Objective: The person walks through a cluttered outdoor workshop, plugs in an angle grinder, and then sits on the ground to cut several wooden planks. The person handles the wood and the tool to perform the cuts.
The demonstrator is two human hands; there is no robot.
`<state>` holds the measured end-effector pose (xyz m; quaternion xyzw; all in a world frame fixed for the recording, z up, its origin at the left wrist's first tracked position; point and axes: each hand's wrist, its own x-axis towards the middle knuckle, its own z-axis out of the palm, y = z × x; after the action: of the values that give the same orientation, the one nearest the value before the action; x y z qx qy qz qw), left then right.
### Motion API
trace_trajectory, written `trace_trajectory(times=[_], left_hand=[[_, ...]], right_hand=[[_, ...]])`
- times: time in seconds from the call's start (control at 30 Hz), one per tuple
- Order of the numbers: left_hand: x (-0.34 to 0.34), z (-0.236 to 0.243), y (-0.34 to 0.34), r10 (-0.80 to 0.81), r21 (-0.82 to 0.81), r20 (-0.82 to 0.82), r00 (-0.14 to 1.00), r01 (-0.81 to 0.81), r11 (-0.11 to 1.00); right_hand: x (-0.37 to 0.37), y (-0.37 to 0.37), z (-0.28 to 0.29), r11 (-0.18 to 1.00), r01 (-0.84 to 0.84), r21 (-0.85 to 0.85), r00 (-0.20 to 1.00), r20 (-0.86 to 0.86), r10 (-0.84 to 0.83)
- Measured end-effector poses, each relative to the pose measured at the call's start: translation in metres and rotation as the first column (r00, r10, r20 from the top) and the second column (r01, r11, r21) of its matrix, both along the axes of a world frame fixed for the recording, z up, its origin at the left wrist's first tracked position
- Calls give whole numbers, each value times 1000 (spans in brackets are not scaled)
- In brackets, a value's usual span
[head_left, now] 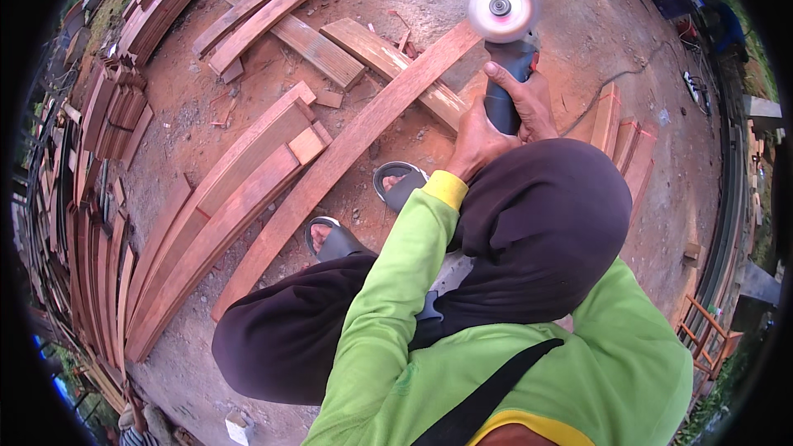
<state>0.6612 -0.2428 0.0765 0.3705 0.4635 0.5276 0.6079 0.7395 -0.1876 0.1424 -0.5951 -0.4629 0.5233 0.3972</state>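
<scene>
An angle grinder [502, 103] with a dark body is held beyond my right knee. My left hand [481, 139] closes round the near end of its body. Wrapped about the right side is my right hand [535, 106], its thumb lying across the top. The pale round disc [504, 10] at the far end looks smeared, as if spinning. Below the disc, a long reddish-brown plank [363, 132] runs diagonally from lower left to upper right. Whether disc and wood touch, I cannot tell. A thick timber [396, 66] passes crosswise under the plank.
Several boards [223, 186] lie left of my sandalled feet, with curved stacks of wood [107, 111] farther left. Two more lengths [289, 4] rest at the far side. Planks [629, 144] also lie right of my knee. A dark cable [611, 81] crosses the dirt ground.
</scene>
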Motion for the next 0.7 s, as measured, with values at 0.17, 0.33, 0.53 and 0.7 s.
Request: trace_trajectory(times=[0.17,0.33,0.53,0.7], left_hand=[[-22,-25,-6,-184,-85,-157,970,172,981],[-83,-69,-9,-99,-40,-673,733,97,994],[-166,-132,-22,190,190,-951,242,-24,981],[-174,-156,-26,55,59,-985,165,20,998]], right_hand=[[-7,12,-33,993,-95,-66,992,76,100],[8,32,-44,972,-194,-135,932,284,225],[39,67,-70,939,-322,-124,728,601,329],[36,79,-80,893,-418,-167,608,679,412]])
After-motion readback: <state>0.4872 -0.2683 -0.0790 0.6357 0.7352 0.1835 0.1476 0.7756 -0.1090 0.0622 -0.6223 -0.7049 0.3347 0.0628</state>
